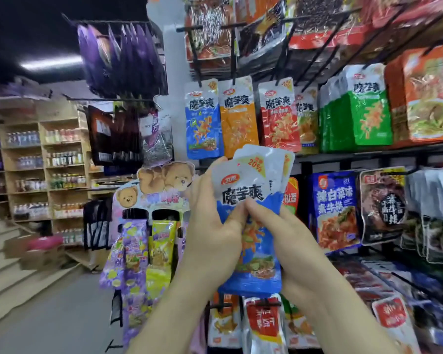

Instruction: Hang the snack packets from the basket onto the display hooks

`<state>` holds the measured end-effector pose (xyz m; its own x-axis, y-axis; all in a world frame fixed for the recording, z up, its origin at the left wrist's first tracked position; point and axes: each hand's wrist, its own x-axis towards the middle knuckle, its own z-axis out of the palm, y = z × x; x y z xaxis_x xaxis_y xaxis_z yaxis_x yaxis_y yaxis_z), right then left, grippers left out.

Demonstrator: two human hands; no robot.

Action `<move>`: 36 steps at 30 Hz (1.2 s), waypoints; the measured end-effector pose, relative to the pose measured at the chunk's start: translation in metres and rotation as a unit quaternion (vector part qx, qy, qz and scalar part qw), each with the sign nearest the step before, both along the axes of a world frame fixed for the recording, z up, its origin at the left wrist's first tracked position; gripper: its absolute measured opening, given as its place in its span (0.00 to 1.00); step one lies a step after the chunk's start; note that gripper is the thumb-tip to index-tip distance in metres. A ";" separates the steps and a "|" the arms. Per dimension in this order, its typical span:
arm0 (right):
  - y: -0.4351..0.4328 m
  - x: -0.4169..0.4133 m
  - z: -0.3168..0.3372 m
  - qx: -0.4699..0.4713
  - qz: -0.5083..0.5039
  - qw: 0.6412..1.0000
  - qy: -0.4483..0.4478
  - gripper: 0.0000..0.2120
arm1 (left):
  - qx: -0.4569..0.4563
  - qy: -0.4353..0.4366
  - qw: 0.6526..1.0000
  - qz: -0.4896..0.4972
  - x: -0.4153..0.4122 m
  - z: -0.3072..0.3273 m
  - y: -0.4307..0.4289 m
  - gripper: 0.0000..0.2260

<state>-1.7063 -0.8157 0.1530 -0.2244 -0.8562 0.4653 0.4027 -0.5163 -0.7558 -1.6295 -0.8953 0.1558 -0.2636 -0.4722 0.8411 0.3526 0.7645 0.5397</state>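
Note:
A fanned stack of blue-and-white snack packets [251,190] is held up in front of the display rack. My left hand [212,231] grips the stack from its left side, thumb on the front packet. My right hand [276,233] pinches the front packet near its middle with thumb and fingers. Just above the stack hangs a matching blue packet [203,121] on a black display hook [197,60]. Orange [239,116] and red [279,116] packets of the same brand hang beside it. No basket is in view.
Rows of hooks with green [368,108], orange and dark packets fill the rack to the right. A bear-decorated cardboard stand [151,226] with purple and yellow packets stands left of my arms. Wooden shelves of bottles [46,159] and steps [8,267] lie further left.

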 end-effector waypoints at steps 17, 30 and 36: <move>-0.039 -0.003 0.045 -0.084 -0.095 0.990 0.061 0.15 | 0.030 0.165 0.985 0.028 -0.009 0.073 -0.021 0.06; -0.042 -0.012 0.106 -0.078 -0.159 0.982 0.059 0.10 | 0.051 0.179 0.982 0.013 0.002 0.160 -0.053 0.08; -0.045 -0.018 0.133 -0.110 -0.230 0.957 0.139 0.14 | 0.017 0.147 0.988 0.038 -0.003 0.200 -0.071 0.07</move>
<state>-1.7242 -0.8603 0.2863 -0.3950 -0.5713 0.7194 -0.1068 -0.7493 -0.6536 -1.6329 -0.9659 0.3555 0.0274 -0.5108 0.8593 0.4414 0.7775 0.4481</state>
